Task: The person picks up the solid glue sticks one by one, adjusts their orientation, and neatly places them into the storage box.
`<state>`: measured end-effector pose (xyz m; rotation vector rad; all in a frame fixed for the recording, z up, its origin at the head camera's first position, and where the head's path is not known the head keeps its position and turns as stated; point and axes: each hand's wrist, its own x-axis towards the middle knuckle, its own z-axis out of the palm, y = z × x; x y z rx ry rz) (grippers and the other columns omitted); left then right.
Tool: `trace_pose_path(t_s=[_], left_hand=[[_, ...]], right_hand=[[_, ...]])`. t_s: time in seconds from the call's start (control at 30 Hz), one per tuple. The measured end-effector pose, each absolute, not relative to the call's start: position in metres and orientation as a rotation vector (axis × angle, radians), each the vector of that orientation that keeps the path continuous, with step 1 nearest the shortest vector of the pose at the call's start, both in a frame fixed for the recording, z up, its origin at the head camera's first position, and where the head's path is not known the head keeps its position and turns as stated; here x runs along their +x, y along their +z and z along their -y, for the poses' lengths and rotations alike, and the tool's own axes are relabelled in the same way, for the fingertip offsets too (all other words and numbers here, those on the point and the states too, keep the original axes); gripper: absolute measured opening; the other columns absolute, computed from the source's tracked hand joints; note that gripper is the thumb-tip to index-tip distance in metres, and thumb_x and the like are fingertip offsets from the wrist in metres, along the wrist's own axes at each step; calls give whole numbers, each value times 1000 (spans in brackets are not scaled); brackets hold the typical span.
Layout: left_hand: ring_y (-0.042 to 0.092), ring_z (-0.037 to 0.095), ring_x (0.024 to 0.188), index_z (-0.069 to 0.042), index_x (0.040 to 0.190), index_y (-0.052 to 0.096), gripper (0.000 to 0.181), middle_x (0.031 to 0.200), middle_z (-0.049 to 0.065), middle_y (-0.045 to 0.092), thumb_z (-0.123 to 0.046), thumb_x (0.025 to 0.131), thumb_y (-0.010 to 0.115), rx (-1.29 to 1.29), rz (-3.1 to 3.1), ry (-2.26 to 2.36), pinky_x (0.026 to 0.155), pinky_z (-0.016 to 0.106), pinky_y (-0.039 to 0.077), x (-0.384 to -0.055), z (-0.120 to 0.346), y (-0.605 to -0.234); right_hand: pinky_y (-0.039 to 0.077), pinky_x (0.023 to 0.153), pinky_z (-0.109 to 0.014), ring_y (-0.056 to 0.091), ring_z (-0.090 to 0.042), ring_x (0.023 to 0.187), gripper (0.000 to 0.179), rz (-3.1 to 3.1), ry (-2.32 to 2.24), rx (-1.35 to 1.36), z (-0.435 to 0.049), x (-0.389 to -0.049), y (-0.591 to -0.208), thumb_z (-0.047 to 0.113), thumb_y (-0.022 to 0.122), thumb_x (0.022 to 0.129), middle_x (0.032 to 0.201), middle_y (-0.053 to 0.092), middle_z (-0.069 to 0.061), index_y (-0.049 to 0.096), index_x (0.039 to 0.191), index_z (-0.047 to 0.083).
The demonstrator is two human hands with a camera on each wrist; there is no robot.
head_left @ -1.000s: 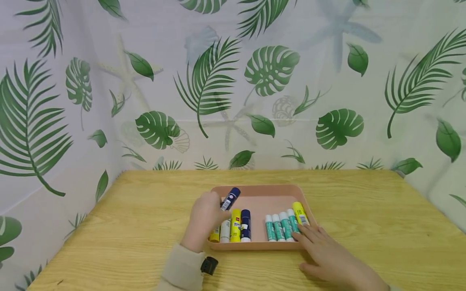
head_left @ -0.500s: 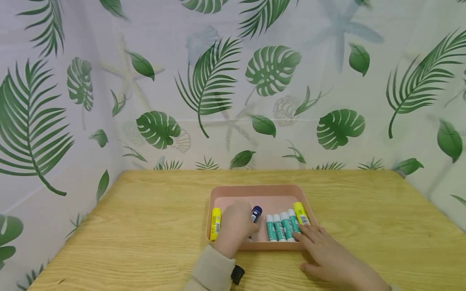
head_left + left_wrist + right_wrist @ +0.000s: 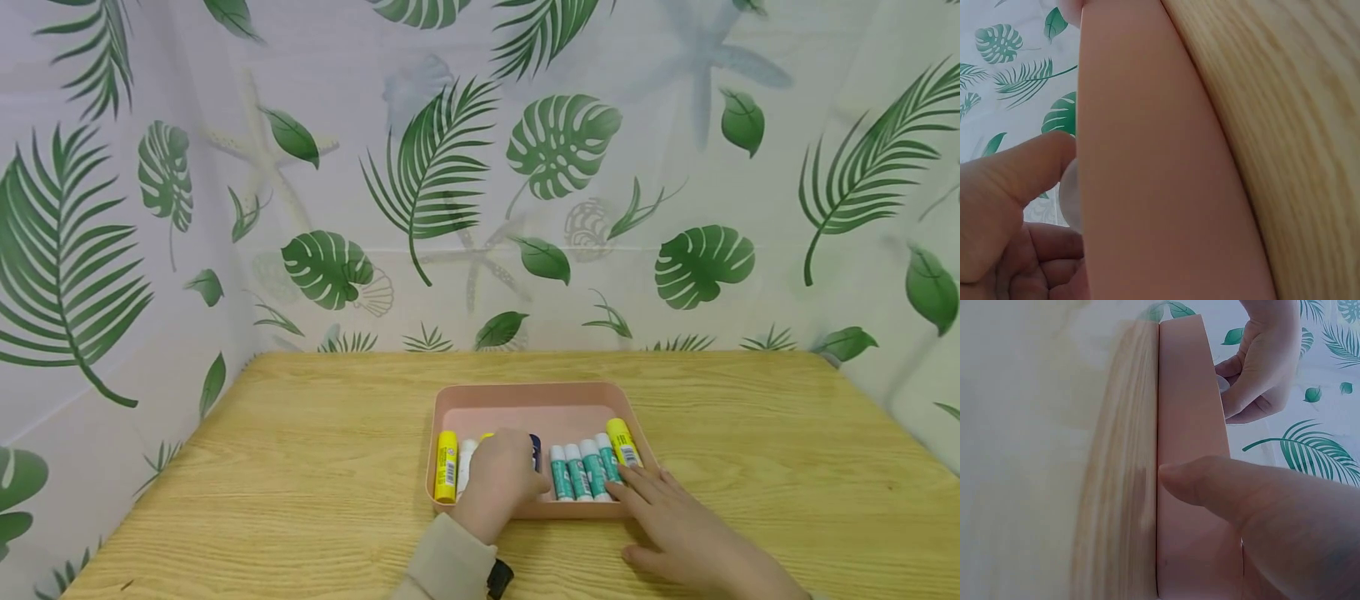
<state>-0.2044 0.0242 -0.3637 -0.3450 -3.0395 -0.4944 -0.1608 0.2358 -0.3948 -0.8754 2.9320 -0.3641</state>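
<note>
A pink tray point(image 3: 562, 421) holds several glue sticks in a row. My left hand point(image 3: 498, 483) reaches in over the front rim and grips a navy glue stick point(image 3: 536, 450). Thumb and curled fingers close round its whitish end point(image 3: 1070, 199) in the left wrist view. Left of that hand lie a yellow glue stick point(image 3: 446, 467) and a white one point(image 3: 465, 462); another yellow top peeks out behind the knuckles. My right hand point(image 3: 675, 525) rests on the tray's front right corner, fingers stretched towards several teal glue sticks point(image 3: 576, 473), with its thumb against the outer wall in the right wrist view.
One more yellow glue stick point(image 3: 622, 442) leans along the tray's right wall. The tray stands on a wood-grain table point(image 3: 300, 467). Behind it hangs a leaf-print cloth point(image 3: 465, 167). A dark band point(image 3: 498, 577) is on the left wrist.
My left hand has moved right with the navy glue stick and lowered it into the tray, beside the row's left group. The right hand has stayed in place.
</note>
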Motion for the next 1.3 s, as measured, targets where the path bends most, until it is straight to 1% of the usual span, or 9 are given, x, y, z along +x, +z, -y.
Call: trace_pose_path(t_s=[0.2, 0.4, 0.5, 0.6, 0.67, 0.73, 0.9, 1.03, 1.3], left_hand=[[43, 13, 44, -10, 55, 50, 34, 53, 0, 44, -30, 78, 62, -317, 3070, -413, 35, 25, 36, -202, -27, -365], [46, 15, 53, -5, 75, 59, 29, 64, 4, 48, -33, 75, 67, -347, 3153, -291, 43, 28, 42, -202, -27, -360], [48, 16, 56, -3, 77, 60, 30, 67, 6, 51, -33, 81, 58, -442, 3116, -266, 43, 30, 44, -199, -23, -360], [51, 20, 73, -1, 91, 61, 42, 83, 10, 55, -42, 79, 59, -516, 3099, -224, 56, 34, 48, -193, -11, -361], [50, 24, 87, 0, 104, 59, 59, 97, 13, 54, -50, 73, 63, -537, 3103, -205, 70, 38, 48, -190, 1, -362], [46, 28, 100, 2, 115, 53, 78, 112, 17, 50, -57, 65, 67, -537, 3125, -195, 82, 41, 44, -187, 15, -363], [32, 37, 120, 11, 125, 40, 100, 130, 28, 34, -57, 58, 70, -502, 3237, -265, 96, 45, 32, -184, 44, -366], [25, 40, 124, 15, 126, 35, 97, 133, 31, 28, -51, 64, 69, -538, 3243, -283, 99, 45, 28, -187, 54, -369], [32, 35, 120, 16, 123, 38, 84, 128, 30, 35, -45, 71, 66, -535, 3177, -334, 99, 39, 31, -202, 60, -379]], right_hand=[[15, 100, -55, 21, -34, 128, 67, -2932, -369, -867, -236, -160, -395, 41, 59, 81, 138, 28, -20, 38, 132, 3], [15, 100, -56, 22, -35, 127, 66, -2939, -363, -871, -237, -161, -395, 40, 59, 81, 138, 29, -20, 40, 132, 3], [15, 100, -55, 22, -35, 127, 67, -2928, -361, -870, -237, -163, -396, 41, 59, 81, 137, 29, -21, 39, 132, 2], [15, 101, -54, 21, -34, 128, 68, -2914, -340, -869, -234, -164, -397, 43, 58, 81, 138, 29, -20, 39, 132, 2], [15, 101, -54, 20, -34, 128, 70, -2902, -325, -869, -232, -166, -398, 45, 58, 80, 138, 29, -20, 38, 132, 2], [14, 102, -53, 19, -33, 129, 72, -2895, -302, -857, -230, -167, -398, 46, 58, 79, 138, 29, -19, 37, 132, 1], [13, 102, -53, 20, -33, 129, 75, -2883, -278, -800, -229, -169, -395, 49, 58, 78, 138, 30, -17, 37, 132, 1], [13, 102, -52, 20, -33, 128, 76, -2885, -278, -789, -227, -170, -395, 50, 58, 77, 138, 30, -18, 38, 132, 1], [14, 101, -54, 21, -37, 127, 76, -2889, -320, -826, -222, -179, -399, 47, 61, 76, 138, 29, -20, 38, 132, 1]])
